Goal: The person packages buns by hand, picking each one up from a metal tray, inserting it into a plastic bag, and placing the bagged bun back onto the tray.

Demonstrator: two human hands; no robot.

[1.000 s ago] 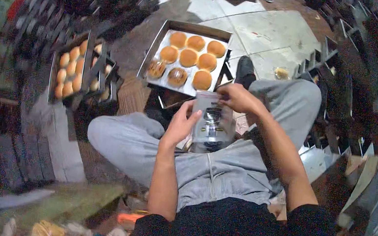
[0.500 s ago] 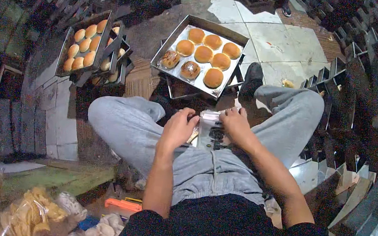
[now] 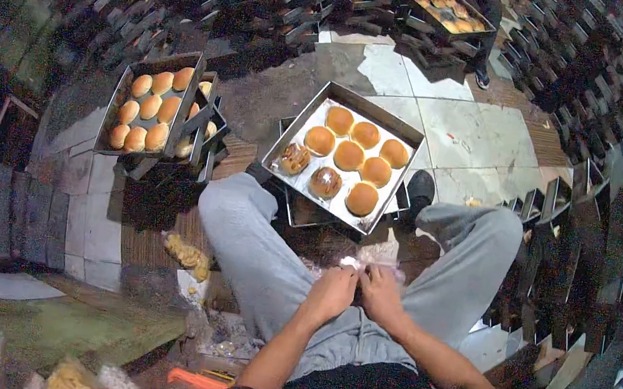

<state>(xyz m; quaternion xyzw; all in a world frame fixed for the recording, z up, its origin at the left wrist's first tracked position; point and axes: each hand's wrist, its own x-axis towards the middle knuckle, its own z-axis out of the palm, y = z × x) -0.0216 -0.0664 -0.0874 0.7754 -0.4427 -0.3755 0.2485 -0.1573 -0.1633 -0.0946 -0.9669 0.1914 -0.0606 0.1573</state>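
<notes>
My left hand (image 3: 335, 289) and my right hand (image 3: 383, 294) are close together over my lap, fingers bent inward and closed. Between and beyond them shows crumpled, pale see-through plastic that looks like a bag (image 3: 381, 252); the fingers hide most of it. Just past my hands, a square metal tray (image 3: 295, 128) lined with white holds several round golden buns (image 3: 348, 156). Two darker patterned buns (image 3: 325, 182) at its near left corner have shiny highlights, like clear wrapping. The tray rests on another tray between my feet.
Stacked trays of buns (image 3: 149, 105) stand at left. Farther back, another bun tray (image 3: 448, 11) is beside a standing person's leg (image 3: 485, 55). Dark tray stacks line the back and right. A yellowish filled bag (image 3: 187, 256) and an orange-handled tool (image 3: 196, 381) lie at my left.
My hands have come together, and the printed plastic between them is now mostly covered. The view has tilted up, bringing the far bun tray into sight.
</notes>
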